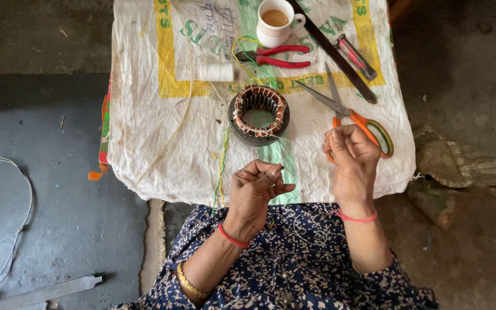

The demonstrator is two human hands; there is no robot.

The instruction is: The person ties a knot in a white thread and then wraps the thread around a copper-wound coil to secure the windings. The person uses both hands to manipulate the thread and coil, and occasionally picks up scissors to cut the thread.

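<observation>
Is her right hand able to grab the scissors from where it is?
Probably yes. The right hand is raised just beside the scissors, whose orange handles lie right next to it on the sack. Nothing lies between them, though its fingers seem pinched on thin thread.

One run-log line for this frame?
left hand: pinching needle | right hand: pinching thread | motor coil: on sack, untouched | scissors: beside right hand

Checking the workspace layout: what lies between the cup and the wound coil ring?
In the head view, red-handled pliers lie between cup and coil ring.
</observation>
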